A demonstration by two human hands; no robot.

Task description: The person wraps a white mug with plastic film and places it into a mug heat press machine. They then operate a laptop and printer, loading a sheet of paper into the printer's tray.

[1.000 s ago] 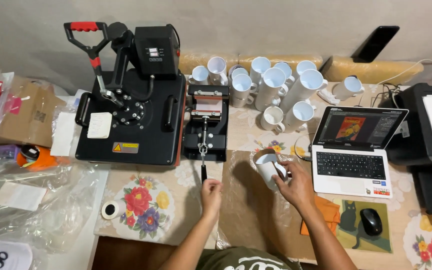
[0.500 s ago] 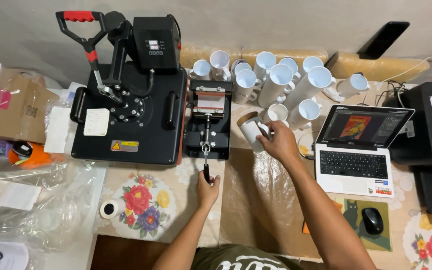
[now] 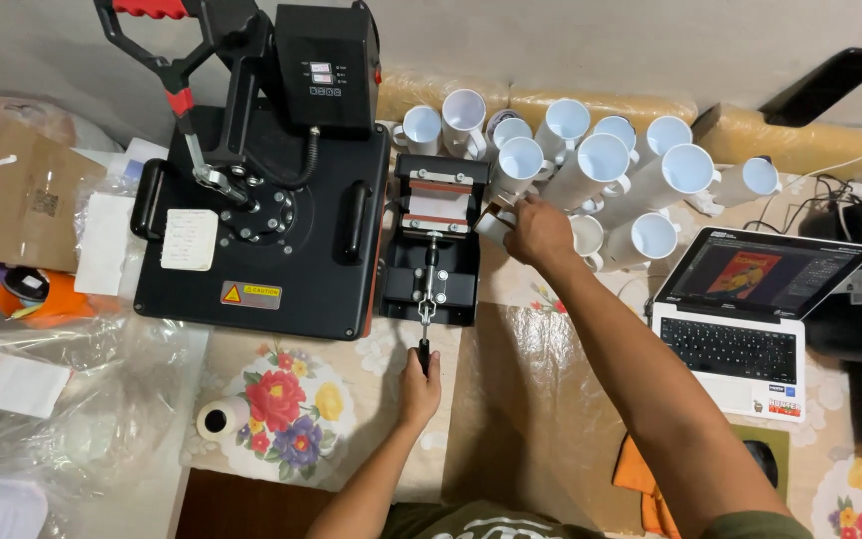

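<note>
Mug [image 3: 494,222] is gripped by right hand [image 3: 538,232] at mug press [image 3: 435,240]; ceramic, rigid, likely fragile. Press lever [image 3: 424,339] is clasped by left hand [image 3: 418,387].

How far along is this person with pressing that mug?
Done: the mug press sits open beside the big flat press. In hand: the right hand holds a mug at the side of the press's curved band, not yet inside; the left hand grips the press lever. Left: seating the mug and closing the lever. Many white mugs stand behind, seemingly blank.
</note>
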